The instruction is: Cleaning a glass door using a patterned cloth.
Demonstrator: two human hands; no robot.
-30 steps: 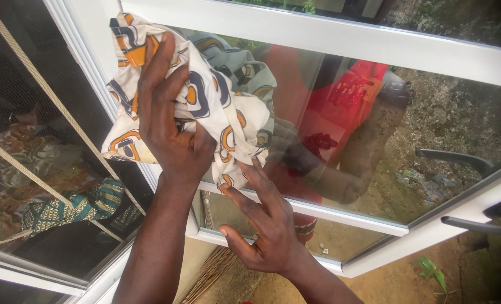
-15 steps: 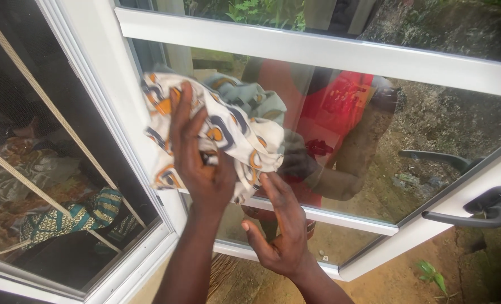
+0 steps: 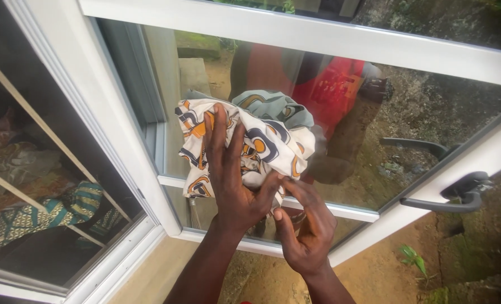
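Observation:
A crumpled patterned cloth (image 3: 273, 135), white with orange, navy and grey shapes, lies against the glass pane (image 3: 408, 112) of a white-framed door. My left hand (image 3: 233, 174) presses it flat to the glass, fingers spread upward over it. My right hand (image 3: 306, 231) sits just below, fingers bent, with the tips at the cloth's lower edge beside my left thumb. Whether it pinches the cloth is hidden. The glass mirrors the cloth and a person in red.
A black lever handle (image 3: 450, 197) sticks out of the white door frame (image 3: 374, 45) at the right. At the left a dark window (image 3: 31, 169) shows a green patterned fabric (image 3: 53, 211) inside. Bare earth and a small green plant (image 3: 410, 253) lie below.
My left hand has slid the cloth rightward and down, off the frame corner toward the pane's middle. My right hand left the glass and closed in under the cloth's lower edge.

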